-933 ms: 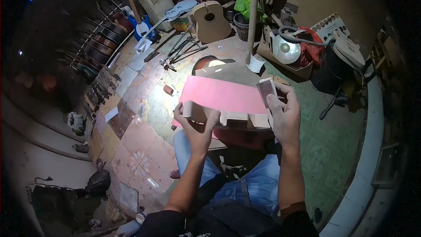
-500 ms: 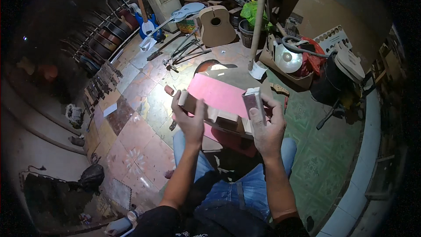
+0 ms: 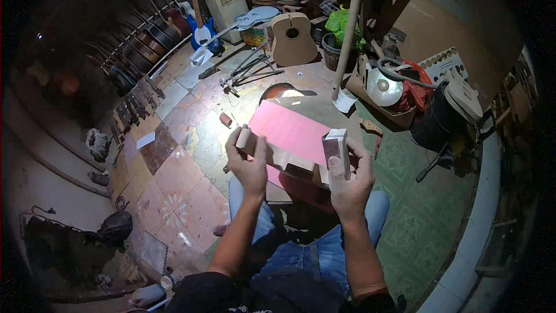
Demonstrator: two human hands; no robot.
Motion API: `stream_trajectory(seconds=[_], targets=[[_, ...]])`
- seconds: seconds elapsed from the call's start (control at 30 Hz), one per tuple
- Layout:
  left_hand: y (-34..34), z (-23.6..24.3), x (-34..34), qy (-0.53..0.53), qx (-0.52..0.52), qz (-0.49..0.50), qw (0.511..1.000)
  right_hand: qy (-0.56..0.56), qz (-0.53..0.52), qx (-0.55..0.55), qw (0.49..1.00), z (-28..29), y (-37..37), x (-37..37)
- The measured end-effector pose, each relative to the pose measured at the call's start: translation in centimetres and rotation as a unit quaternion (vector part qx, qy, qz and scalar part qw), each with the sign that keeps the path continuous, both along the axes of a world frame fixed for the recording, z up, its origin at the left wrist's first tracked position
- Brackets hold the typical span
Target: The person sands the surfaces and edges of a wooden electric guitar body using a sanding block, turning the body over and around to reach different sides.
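My left hand (image 3: 250,171) is closed round the left end of a pale, stepped and shaped piece of wood (image 3: 281,157), held over my lap. Its right end comes close to my right hand (image 3: 352,190). Upright in that hand is a small rectangular block (image 3: 337,149) with a dark brown face and a whitish folded top, like a sanding block wrapped in sandpaper. My right thumb presses on its near face, with the fingers behind. Whether the block touches the wood cannot be made out. A pink flat sheet (image 3: 292,129) lies beneath both hands.
A reddish-brown roll (image 3: 226,119) lies on the tiled floor beyond my left hand. Farther off are an unfinished guitar body (image 3: 293,49), a blue electric guitar (image 3: 201,33), a wooden pole (image 3: 349,35), a cardboard box (image 3: 399,117) and a black bucket (image 3: 431,119). Several guitars stand in a rack at left.
My view has tilted a little, so the room sits slightly lower and farther right. Both hands keep their holds; the block has come slightly lower in the picture.
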State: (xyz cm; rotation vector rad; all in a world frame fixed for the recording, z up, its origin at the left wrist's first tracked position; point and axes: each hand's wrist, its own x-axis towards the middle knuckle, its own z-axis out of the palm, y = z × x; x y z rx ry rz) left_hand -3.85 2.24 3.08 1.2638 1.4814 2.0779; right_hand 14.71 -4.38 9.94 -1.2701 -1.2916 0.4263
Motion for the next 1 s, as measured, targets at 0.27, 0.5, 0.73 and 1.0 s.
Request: stream_trajectory(seconds=[0.27,0.5,0.73,1.0], targets=[[-3.3,-2.3,0.2,-0.212,-0.215,-0.268,0.915,-0.029,-0.046,-0.02,0.998,0.0,0.4,0.2],[-2.4,0.9,-4.1,0.06,-0.018,-0.077,0.995,-0.059,-0.031,0.023,0.998,-0.3,0.2,-0.2],[-2.1,-0.3,-5.0,0.044,0.006,-0.229,0.972,-0.064,-0.034,0.008,0.997,-0.6,1.0,0.3],[-2.2,4.0,-6.2,0.309,-0.023,-0.29,0.905,0.018,0.024,0.039,0.999,-0.4,7.5,4.4]])
